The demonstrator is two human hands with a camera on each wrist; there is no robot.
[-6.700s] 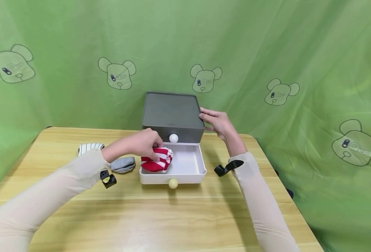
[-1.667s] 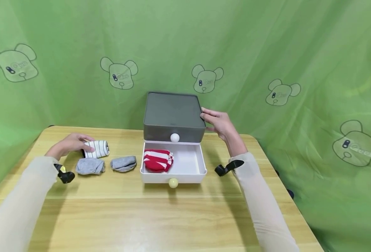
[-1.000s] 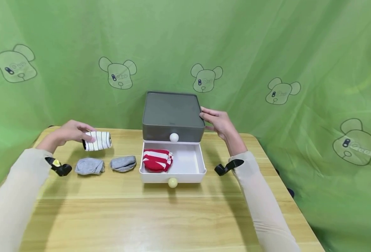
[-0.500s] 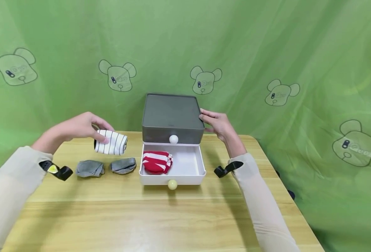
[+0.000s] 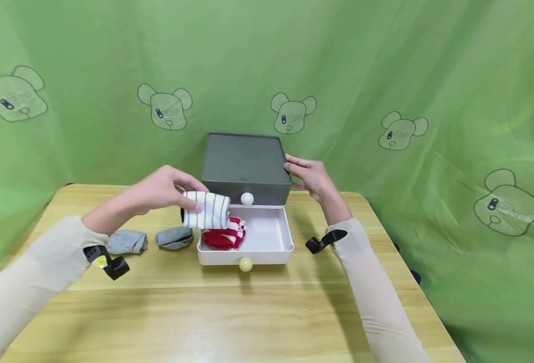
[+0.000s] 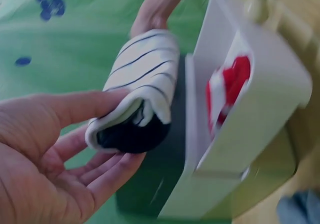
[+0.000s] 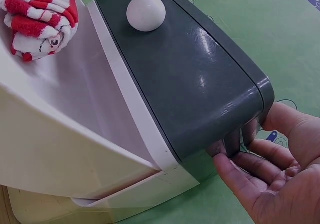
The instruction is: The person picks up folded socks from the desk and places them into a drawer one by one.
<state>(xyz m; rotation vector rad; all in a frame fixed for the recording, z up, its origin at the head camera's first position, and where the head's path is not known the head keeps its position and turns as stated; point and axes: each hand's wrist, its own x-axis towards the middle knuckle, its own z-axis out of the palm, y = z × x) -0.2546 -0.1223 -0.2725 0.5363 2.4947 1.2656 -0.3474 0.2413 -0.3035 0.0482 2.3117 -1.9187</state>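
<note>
Green curtain (image 5: pixel 230 45): printed with bear-head outlines, it hangs behind the wood-grain table (image 5: pixel 267 317) where we work.
Striped roll (image 5: pixel 210 209): our left hand (image 5: pixel 172 189) pinches it by one end between thumb and fingers, holding it in the air at the drawer's left side.
White drawer (image 5: pixel 267 258): pulled out beneath the grey cabinet (image 5: pixel 244 159), with a red-and-white bundle (image 5: pixel 223 238) in its left part.
Right hand (image 5: pixel 310 177): fingers loosely extended, tips against the cabinet's side, gripping nothing; we read this as steadying.
Step in hand: we judge it to be carrying the striped roll to the drawer.
Next move: it seems to call for passing the bundle, lowering into the bare right part, then loosening our fingers.
Grey rolls: one grey roll (image 5: pixel 127 242) and a second grey roll (image 5: pixel 174 238) lie apart on the table, left of the drawer.
Left wrist view: we see the roll's dark hollow end and the fingers beneath it, hidden from the head view.
Right wrist view: we see the bundle's fluffy folds, but no striped roll.
</note>
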